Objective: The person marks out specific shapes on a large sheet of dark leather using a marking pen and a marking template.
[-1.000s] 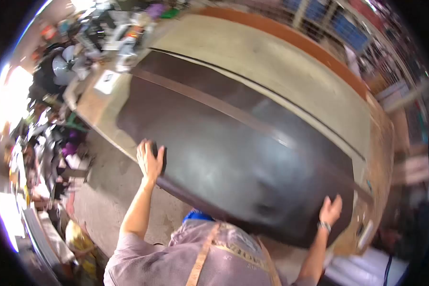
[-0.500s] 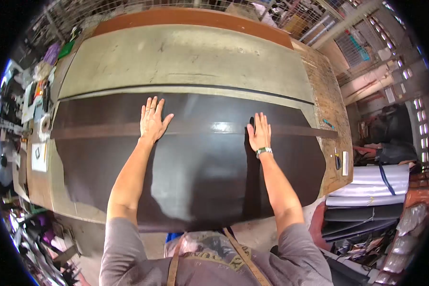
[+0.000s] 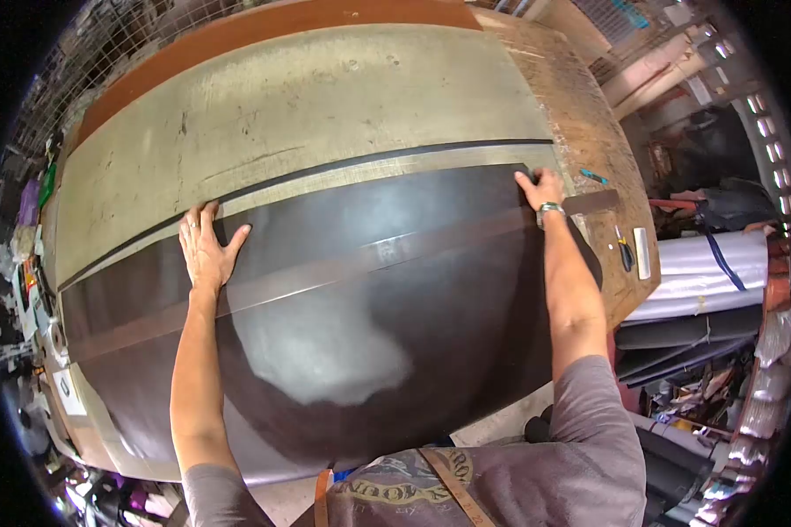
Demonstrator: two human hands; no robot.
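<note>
A large sheet of dark brown leather-like material (image 3: 343,342) covers the near part of the table. Across it lies a long flat brown strip (image 3: 316,274), its right end sticking out past the sheet. My left hand (image 3: 206,250) rests at the sheet's far edge, thumb spread and fingertips bent over that edge. At the far right corner of the sheet is my right hand (image 3: 543,188), thumb apart from its curled fingers. Those fingers touch the corner, and their tips are partly hidden.
A worn pale board (image 3: 308,97) with a dark slot fills the far table, bordered by a reddish-brown strip (image 3: 281,28). At the right lie a teal cutter (image 3: 593,176), yellow-and-black pliers (image 3: 624,250) and a white block (image 3: 642,253). Silvery rolls (image 3: 694,272) stand beyond the table's right edge.
Both hands have moved from lying flat on the sheet to its far edge, the right one out to the corner. The view has turned and shifted right.
</note>
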